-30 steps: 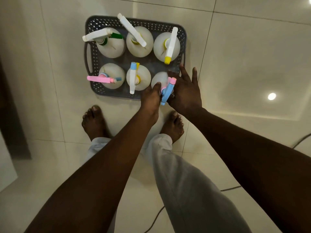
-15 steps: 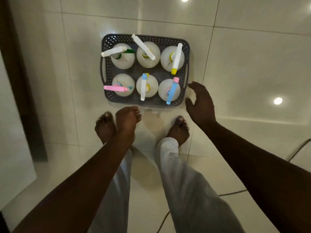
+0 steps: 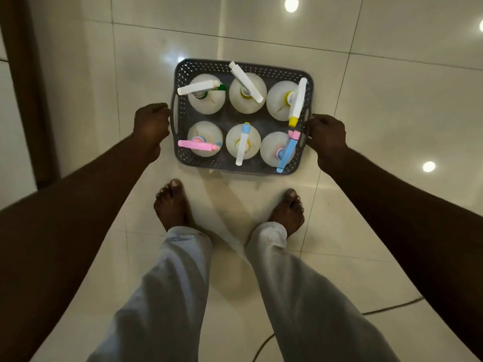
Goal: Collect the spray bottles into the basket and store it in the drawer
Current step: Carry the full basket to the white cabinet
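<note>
A grey perforated basket (image 3: pixel 206 66) stands on the tiled floor ahead of my feet. Several white spray bottles stand upright in it in two rows, among them one with a pink trigger head (image 3: pixel 197 146) at the near left and one with a blue head (image 3: pixel 286 152) at the near right. My left hand (image 3: pixel 151 125) is at the basket's left handle with its fingers curled at it. My right hand (image 3: pixel 325 134) is curled at the right handle. The fingertips are hidden, so how firm either grip is I cannot see.
My bare feet (image 3: pixel 171 202) stand just behind the basket. A dark cable (image 3: pixel 386 308) lies on the floor at the lower right. A dark wooden frame (image 3: pixel 23 87) runs down the left side. Ceiling lights reflect in the glossy tiles.
My hands left the near-right bottle, drew back, then spread apart and came in on the basket's two side handles. The view has pulled back from the basket.
</note>
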The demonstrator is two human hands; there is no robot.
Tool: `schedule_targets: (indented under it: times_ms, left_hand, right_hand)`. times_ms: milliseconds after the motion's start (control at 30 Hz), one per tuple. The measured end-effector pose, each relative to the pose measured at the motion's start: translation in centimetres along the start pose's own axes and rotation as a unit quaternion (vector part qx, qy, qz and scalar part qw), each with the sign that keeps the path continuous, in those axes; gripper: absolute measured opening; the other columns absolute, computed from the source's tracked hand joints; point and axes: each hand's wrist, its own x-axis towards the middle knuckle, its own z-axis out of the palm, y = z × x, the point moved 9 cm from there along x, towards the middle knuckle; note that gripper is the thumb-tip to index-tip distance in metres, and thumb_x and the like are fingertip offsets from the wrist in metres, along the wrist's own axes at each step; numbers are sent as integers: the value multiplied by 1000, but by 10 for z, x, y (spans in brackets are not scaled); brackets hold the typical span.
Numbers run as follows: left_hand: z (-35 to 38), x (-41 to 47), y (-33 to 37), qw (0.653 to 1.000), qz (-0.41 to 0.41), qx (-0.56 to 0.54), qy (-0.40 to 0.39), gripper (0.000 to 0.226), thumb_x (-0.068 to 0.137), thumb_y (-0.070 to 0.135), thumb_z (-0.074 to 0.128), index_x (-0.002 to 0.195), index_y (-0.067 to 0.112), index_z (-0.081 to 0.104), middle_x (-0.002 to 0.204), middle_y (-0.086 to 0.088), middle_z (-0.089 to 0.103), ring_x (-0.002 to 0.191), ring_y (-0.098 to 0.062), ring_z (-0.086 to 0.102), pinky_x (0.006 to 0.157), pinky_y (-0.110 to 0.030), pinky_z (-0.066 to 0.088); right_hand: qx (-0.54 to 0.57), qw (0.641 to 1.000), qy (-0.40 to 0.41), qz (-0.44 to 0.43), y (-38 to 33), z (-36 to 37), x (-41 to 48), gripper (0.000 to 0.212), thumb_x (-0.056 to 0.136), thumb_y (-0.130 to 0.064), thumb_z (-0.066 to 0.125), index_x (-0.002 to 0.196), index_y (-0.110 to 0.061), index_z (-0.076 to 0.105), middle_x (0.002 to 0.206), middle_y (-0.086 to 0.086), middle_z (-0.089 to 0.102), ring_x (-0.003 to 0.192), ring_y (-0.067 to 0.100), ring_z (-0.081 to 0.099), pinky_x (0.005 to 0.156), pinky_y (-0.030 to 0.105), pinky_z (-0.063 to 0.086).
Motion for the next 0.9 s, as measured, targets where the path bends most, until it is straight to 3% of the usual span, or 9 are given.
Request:
schedule_targets:
  times_ms: [67, 167, 267, 367, 567, 667, 767, 833, 900]
  left_hand:
    - [7, 6, 3, 1000, -1, -10, -10, 33, 94, 4, 59, 125, -2, 69, 100, -13, 72, 88, -24, 67, 76, -32, 58]
    - [12, 6, 4, 1000, 3, -20, -9, 31, 93, -3, 57, 122, -6, 69, 89, -11, 70, 77, -20, 68, 68, -25, 60]
    - [8, -1, 3, 999, 0, -33, -15, 23, 93, -6, 57, 112, -5, 71, 90, -15, 70, 78, -22, 69, 79, -32, 62]
    - [-4, -17, 3, 998, -9, -60, -23, 19, 91, -7, 59, 103, -1, 73, 86, -14, 71, 77, -22, 69, 85, -37, 62]
    - [-64, -89, 23, 994, -9, -107, -8, 21, 87, -3, 65, 100, 5, 80, 105, -24, 77, 103, -41, 74, 96, -54, 60]
    - [-108, -144, 39, 991, 5, -135, 1, 23, 88, 2, 66, 87, 18, 82, 102, -20, 79, 99, -37, 75, 95, -53, 60]
    - [-162, -204, 53, 986, 9, -168, 8, 21, 92, 3, 61, 100, 6, 81, 107, -24, 77, 96, -32, 72, 99, -53, 59]
    - [-195, -242, 64, 981, 15, -192, 5, 22, 92, 1, 61, 100, 6, 81, 104, -23, 78, 90, -28, 70, 93, -48, 60]
    - [-235, -282, 75, 974, 24, -225, 10, 30, 90, -1, 62, 83, 18, 85, 86, -11, 80, 76, -17, 73, 75, -33, 62]
  right_hand:
    - [3, 1000, 1, 14, 2, 5, 0, 22, 99, -8, 58, 84, -15, 73, 104, 22, 75, 93, 29, 66, 101, 55, 56]
    - [1, 1000, 2, 26, 3, 8, -2, 20, 102, -4, 58, 92, -9, 75, 119, 33, 72, 97, 36, 69, 105, 57, 55]
    - [-9, 999, 17, 31, 1, 5, -14, 19, 99, 0, 60, 108, -1, 77, 117, 30, 74, 112, 43, 72, 103, 56, 57]
    - [-23, 999, 18, 20, -7, 1, -34, 27, 94, 2, 61, 115, 1, 78, 113, 27, 76, 98, 33, 72, 101, 55, 59]
    - [-43, 998, 12, -33, -49, -13, -117, 24, 103, -9, 59, 95, -21, 78, 99, 16, 77, 94, 27, 68, 100, 54, 58]
    - [-53, 997, -3, -62, -82, -23, -169, 22, 104, -8, 57, 107, -8, 79, 106, 25, 76, 92, 28, 66, 99, 56, 57]
    - [-65, 993, -25, -94, -127, -31, -233, 25, 103, -6, 57, 117, 0, 77, 99, 20, 75, 89, 24, 65, 90, 46, 56]
    - [-71, 989, -43, -123, -162, -31, -273, 25, 103, -6, 59, 118, -2, 78, 98, 18, 75, 89, 24, 66, 89, 41, 54]
    - [-86, 982, -70, -154, -197, -26, -317, 23, 103, -9, 62, 119, -4, 78, 105, 20, 77, 93, 28, 70, 92, 43, 57]
